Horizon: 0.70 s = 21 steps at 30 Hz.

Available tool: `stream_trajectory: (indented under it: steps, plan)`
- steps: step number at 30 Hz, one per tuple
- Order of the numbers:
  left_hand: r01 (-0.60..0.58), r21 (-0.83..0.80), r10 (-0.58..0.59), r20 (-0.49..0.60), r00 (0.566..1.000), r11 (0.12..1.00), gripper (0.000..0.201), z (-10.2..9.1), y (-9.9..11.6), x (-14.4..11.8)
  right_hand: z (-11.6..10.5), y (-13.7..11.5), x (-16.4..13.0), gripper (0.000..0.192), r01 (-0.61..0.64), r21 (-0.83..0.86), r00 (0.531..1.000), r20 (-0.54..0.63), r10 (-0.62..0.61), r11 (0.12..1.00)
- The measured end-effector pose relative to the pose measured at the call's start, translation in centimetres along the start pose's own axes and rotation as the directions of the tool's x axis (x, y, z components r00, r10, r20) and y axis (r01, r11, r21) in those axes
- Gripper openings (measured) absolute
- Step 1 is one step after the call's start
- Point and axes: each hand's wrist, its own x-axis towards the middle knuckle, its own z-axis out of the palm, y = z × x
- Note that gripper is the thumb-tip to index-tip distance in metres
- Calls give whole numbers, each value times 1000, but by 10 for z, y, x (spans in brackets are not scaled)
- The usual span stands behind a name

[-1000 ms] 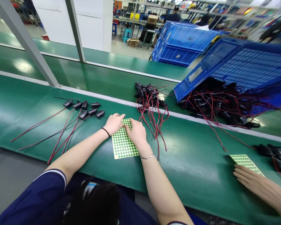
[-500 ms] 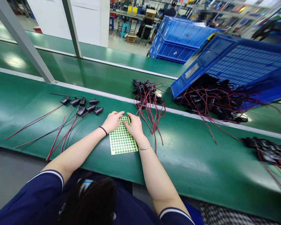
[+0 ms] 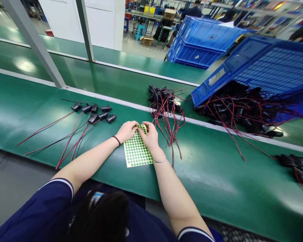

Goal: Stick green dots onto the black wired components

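Head view: sticker sheet [image 3: 137,152] is lying flat on the green belt [image 3: 217,168]; we are seeing left hand [image 3: 127,130] and right hand [image 3: 148,135] pinching at its far edge, fingertips curled onto it. Writing: nothing we are managing to read.

Green conveyor belt [image 3: 217,174], near edge: yellow paper sheet of green round stickers [image 3: 137,153], lying flat, its far end under the left hand [image 3: 127,130] and right hand [image 3: 148,136], fingertips meeting there. Left of the sheet: row of small black plug connectors with red and black leads [image 3: 96,112]. Far edge, right: tangled bundle of black connectors with red wires [image 3: 164,104], beside a tipped blue plastic crate [image 3: 262,67].
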Motion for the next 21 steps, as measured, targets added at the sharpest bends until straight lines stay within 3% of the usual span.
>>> stream_trajectory:
  steps: [4,9,21]
  plan:
    - [-2,12,2,10,1000,1000,22,-2,2,-1,-6,-9,-1,18,133,-185,985,-87,-151,974]
    - [25,1,-25,9,1000,1000,22,-2,4,-1,-10,-14,-2,16,124,-352,984,-77,-161,928]
    - [111,-112,-117,-57,991,988,28,-2,11,-3,-10,-24,-3,23,187,-479,980,28,-198,858]
